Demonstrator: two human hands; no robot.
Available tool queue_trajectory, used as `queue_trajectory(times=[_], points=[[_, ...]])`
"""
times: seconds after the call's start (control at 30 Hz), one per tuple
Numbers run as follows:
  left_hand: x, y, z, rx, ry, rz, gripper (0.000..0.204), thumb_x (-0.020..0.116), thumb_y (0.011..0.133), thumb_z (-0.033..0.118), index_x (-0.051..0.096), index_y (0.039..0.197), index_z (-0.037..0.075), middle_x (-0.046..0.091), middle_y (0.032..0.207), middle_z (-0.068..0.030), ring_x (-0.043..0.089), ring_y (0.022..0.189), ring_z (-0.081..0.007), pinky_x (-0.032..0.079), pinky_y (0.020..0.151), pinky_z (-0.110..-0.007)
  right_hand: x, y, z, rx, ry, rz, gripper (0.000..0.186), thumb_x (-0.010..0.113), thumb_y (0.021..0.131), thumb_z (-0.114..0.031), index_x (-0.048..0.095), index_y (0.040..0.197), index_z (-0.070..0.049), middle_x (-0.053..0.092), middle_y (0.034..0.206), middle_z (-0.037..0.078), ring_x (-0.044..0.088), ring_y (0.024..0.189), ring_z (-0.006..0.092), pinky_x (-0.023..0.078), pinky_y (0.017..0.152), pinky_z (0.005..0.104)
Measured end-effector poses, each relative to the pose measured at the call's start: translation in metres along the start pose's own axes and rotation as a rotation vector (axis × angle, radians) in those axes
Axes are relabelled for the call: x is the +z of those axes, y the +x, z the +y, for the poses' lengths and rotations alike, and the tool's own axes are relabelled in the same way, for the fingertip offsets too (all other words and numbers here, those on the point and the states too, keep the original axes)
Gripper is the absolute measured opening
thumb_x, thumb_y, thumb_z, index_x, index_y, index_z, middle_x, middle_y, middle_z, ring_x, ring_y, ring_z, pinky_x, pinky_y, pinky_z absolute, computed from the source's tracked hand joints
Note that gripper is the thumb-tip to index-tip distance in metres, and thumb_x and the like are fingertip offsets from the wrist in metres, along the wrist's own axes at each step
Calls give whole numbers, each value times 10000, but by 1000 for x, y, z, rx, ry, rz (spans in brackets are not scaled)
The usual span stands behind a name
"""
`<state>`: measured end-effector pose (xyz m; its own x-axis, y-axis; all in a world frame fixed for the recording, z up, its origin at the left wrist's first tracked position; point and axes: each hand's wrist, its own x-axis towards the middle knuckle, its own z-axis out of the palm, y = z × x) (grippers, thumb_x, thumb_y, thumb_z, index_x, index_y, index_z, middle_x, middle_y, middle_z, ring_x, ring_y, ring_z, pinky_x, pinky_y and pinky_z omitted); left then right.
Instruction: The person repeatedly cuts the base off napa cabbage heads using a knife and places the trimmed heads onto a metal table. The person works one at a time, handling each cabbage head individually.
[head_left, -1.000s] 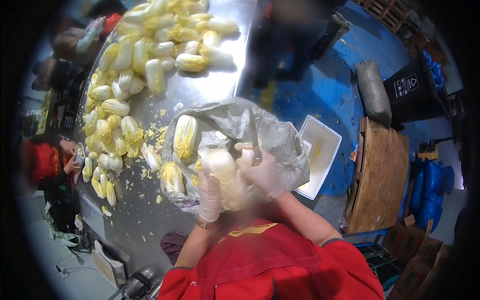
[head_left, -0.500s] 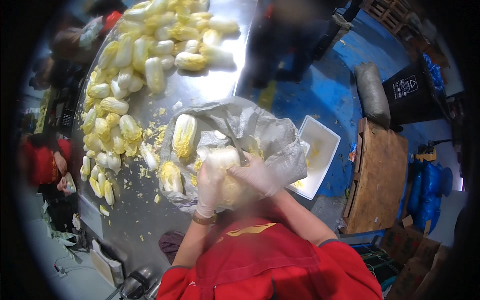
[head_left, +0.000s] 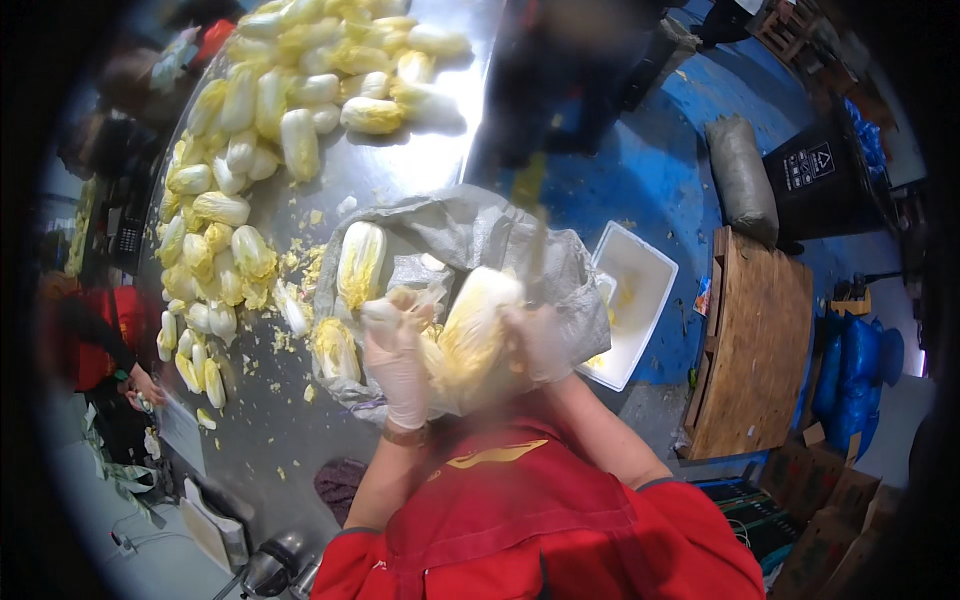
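A napa cabbage point(head_left: 482, 315) with a white base and pale yellow leaves stands tilted over a grey woven sack point(head_left: 570, 270). Gloved in white, my left hand point(head_left: 396, 365) is closed on torn cabbage leaves point(head_left: 415, 300) at the cabbage's left. My right hand point(head_left: 540, 340), also gloved, is at its right side; motion smears the fingers. A narrow blurred streak rises above that hand, too unclear to name. Two other cabbages, an upper one point(head_left: 361, 265) and a lower one point(head_left: 336, 350), lie at the sack's left side.
Many trimmed cabbages point(head_left: 240, 110) cover the far and left parts of the metal table point(head_left: 270, 400), with leaf scraps between. A white bin point(head_left: 645, 260) stands at the right, near a wooden pallet point(head_left: 755, 350). Another person's hand point(head_left: 147, 385) shows at the left edge.
The cabbage has turned so its white base points up and right. My hands have moved apart, the left with loose leaves, the right blurred. The other person's hand has shifted.
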<state>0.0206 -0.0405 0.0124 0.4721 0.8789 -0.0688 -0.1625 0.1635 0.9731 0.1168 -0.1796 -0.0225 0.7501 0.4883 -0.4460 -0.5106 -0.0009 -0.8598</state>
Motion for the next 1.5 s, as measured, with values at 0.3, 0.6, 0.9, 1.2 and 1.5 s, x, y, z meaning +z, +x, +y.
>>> queue_trajectory(times=[0.3, 0.6, 0.9, 1.2, 1.5], points=[[-41, 31, -30, 347, 808, -397, 875, 620, 871, 582, 340, 1449, -11, 551, 1245, -159, 519, 1172, -249, 397, 1028, -377, -19, -3, -9, -164, -174, 6, 301, 753, 791, -231, 668, 961, 2, 634, 707, 14, 565, 592, 56, 453, 523, 233], [-4, -3, 4, -145, 163, -592, 813, 535, 866, 677, 473, 1302, -7, 586, 1175, -85, 563, 1043, -151, 463, 896, -291, 16, -11, -27, -255, -442, -328, 650, 724, 839, -309, 489, 1393, -62, 644, 1214, 119, 589, 1096, 157, 433, 969, 282], [-21, -4, -7, -144, 68, -574, 890, 517, 835, 729, 456, 1318, -16, 587, 1184, -83, 579, 1018, -151, 490, 853, -287, 33, -19, -20, -333, -458, -177, 500, 692, 771, -192, 600, 1243, -54, 689, 945, 166, 695, 825, 237, 536, 751, 318], [-49, 7, -35, -142, 3, 90, 774, 396, 935, 670, 449, 1349, 19, 537, 1270, -123, 522, 1163, -229, 484, 936, -369, 42, 2, -35, -181, -147, 115, 261, 523, 979, -212, 666, 1114, -41, 712, 877, 49, 604, 605, 79, 498, 571, 222], [-86, 13, -62, -110, 475, -104, 705, 376, 979, 614, 519, 1259, -17, 618, 1061, -99, 602, 947, -194, 497, 820, -348, 12, 55, 44, -11, -1033, -128, 528, 671, 789, -412, 588, 1211, -106, 676, 1040, 196, 670, 955, 321, 524, 863, 405]])
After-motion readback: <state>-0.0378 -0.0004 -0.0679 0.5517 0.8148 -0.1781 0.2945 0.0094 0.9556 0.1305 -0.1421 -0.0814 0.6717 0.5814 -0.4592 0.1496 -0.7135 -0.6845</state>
